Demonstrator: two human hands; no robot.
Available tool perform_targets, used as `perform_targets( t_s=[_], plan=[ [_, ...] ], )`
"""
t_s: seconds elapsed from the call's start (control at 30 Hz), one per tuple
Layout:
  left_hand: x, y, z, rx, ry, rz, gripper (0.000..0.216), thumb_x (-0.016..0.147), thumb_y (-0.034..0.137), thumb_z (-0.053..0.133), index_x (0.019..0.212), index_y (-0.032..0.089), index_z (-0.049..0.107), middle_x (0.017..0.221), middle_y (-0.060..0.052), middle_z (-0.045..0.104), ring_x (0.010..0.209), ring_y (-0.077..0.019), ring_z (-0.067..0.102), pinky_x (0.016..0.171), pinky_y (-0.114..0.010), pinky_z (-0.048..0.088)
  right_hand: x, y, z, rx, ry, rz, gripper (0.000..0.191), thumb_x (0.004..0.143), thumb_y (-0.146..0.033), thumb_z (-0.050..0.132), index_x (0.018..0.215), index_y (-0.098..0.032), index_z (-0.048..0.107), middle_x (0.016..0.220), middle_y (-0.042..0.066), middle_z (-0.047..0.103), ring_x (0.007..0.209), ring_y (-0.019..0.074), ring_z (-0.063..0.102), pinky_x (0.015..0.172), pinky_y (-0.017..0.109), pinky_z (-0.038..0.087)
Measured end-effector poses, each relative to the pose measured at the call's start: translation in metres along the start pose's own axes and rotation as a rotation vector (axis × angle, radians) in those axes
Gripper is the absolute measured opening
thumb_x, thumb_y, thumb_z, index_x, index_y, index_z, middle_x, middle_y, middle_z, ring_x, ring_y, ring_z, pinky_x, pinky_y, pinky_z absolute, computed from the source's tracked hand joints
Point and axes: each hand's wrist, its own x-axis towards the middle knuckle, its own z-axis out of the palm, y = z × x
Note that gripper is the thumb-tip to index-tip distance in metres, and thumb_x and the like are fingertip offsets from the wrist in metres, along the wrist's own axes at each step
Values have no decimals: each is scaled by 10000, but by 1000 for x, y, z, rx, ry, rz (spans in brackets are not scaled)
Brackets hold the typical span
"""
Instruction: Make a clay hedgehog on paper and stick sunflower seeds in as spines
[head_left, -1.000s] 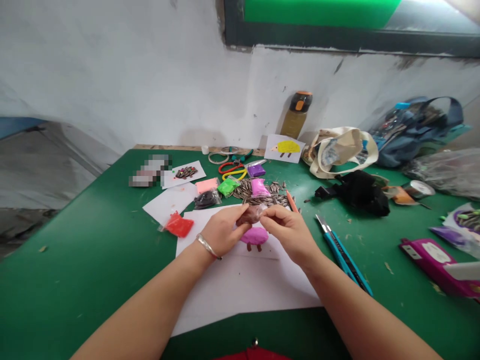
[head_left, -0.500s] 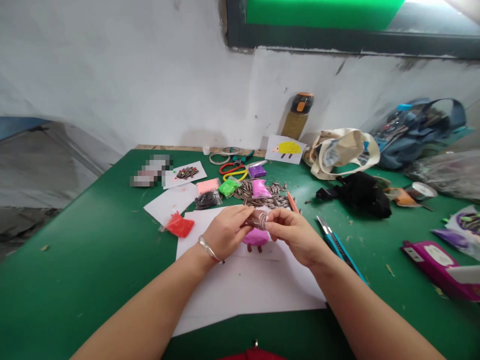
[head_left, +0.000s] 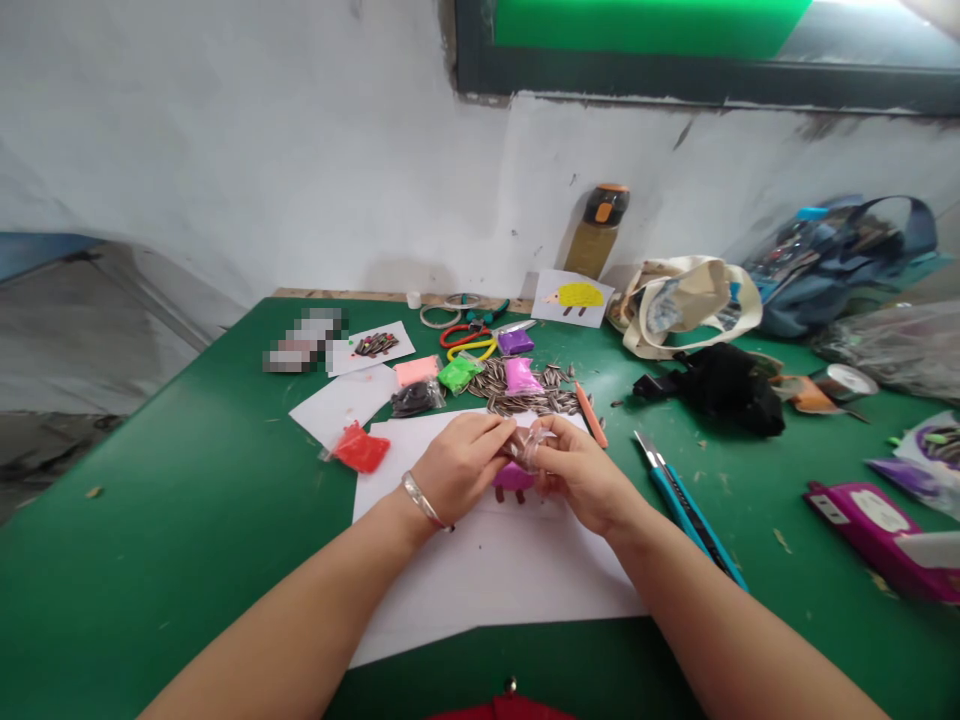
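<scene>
Between my two hands is a small clear packet of brown modelling clay (head_left: 519,446). My left hand (head_left: 463,458) is closed on its left side, thumb and fingers pinching it. The fingers of my right hand (head_left: 581,468) pinch the crinkled plastic at the other end. Just below the packet, partly hidden by my hands, a flattened pink clay shape (head_left: 514,476) with two short brown legs lies on white paper (head_left: 487,580). Behind my hands is a pile of striped sunflower seeds (head_left: 536,402), with a pink clay packet (head_left: 521,376) lying on it.
A blue utility knife (head_left: 690,510) with its blade out lies right of the paper. Red, black, green and purple clay packets (head_left: 361,450) and scissors (head_left: 472,340) lie behind to the left. A bottle (head_left: 598,232), a picture card (head_left: 572,299) and bags (head_left: 686,305) stand along the wall.
My right hand has shifted slightly and its fingers have curled further round the packet's plastic end. My left hand keeps its hold on the packet.
</scene>
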Motion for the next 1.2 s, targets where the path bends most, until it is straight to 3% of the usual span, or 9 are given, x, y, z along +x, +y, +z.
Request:
perform_targets(
  t_s=[0.4, 0.7, 0.87, 1.07, 1.2],
  plan=[
    [-2, -3, 3, 23, 37, -19, 387, 885, 210, 525, 1267, 153, 491, 1095, -131, 648, 1001, -235, 611, 857, -449, 527, -3, -9, -3, -1, 40, -26, 319, 684, -315, 709, 933, -208, 540, 634, -41, 593, 480, 96, 519, 483, 240, 406],
    [-4, -7, 5, 47, 20, -43, 354, 867, 170, 534, 1217, 120, 524, 1122, -134, 646, 1030, -229, 604, 883, -418, 524, -3, -11, -4, 18, 22, -14, 277, 691, -222, 664, 955, -177, 594, 648, -17, 623, 537, 106, 562, 564, 262, 469],
    [-4, -16, -2, 53, -26, -84, 510, 840, 355, 617, 1280, 131, 486, 1194, -141, 619, 1093, -248, 579, 930, -432, 498, 0, -12, -4, 47, 58, -47, 343, 683, -275, 706, 994, -169, 610, 713, 3, 648, 552, 99, 563, 579, 259, 471],
    [-10, -53, -22, 274, 129, -240, 386, 874, 358, 547, 1199, 150, 563, 1154, -128, 649, 1075, -263, 593, 922, -440, 485, 16, -10, -11, 33, 74, -70, 337, 691, -293, 708, 996, -171, 628, 626, -26, 608, 527, 86, 546, 554, 229, 462],
    [-5, -78, -35, 425, 65, -478, 341, 867, 346, 494, 1100, 138, 630, 1119, -122, 661, 1044, -282, 594, 921, -432, 462, 29, -5, -14, -64, 119, -74, 345, 683, -292, 695, 991, -148, 635, 638, -10, 622, 471, 84, 525, 463, 214, 433]
  ],
)
